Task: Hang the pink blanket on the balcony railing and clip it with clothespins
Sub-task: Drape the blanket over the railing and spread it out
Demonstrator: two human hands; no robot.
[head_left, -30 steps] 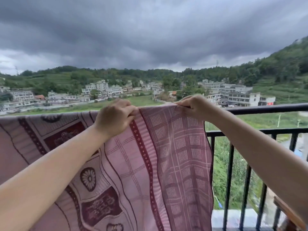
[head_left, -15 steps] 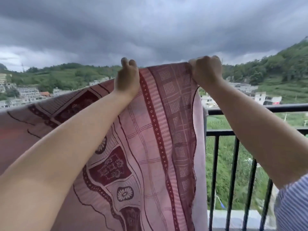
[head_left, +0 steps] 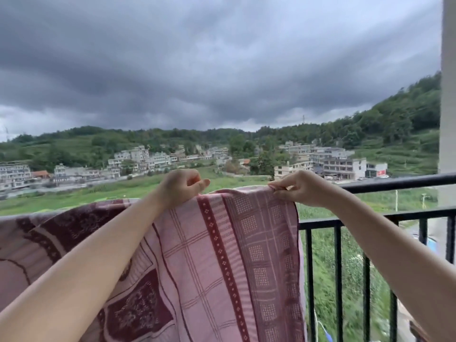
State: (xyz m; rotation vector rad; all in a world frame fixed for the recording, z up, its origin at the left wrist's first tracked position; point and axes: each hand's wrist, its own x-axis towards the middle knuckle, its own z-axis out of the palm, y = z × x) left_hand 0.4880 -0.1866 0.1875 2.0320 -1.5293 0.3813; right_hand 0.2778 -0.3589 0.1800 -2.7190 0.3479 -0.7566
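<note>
The blanket is pink woven cloth with a grid of pale lines, a dark red dotted stripe running down it, and maroon flowered panels toward 8 o'clock. It hangs over the black railing, its top fold level with the top bar, and covers the bars from the left edge of view to just past the middle. The left hand grips the top fold at 12 o'clock, fingers curled round the cloth. The right hand pinches the upper corner at 1 o'clock between thumb and fingertips. The blanket's right edge drops straight down at 5 o'clock. From there toward 3 o'clock the railing is bare up to a pale wall.
</note>
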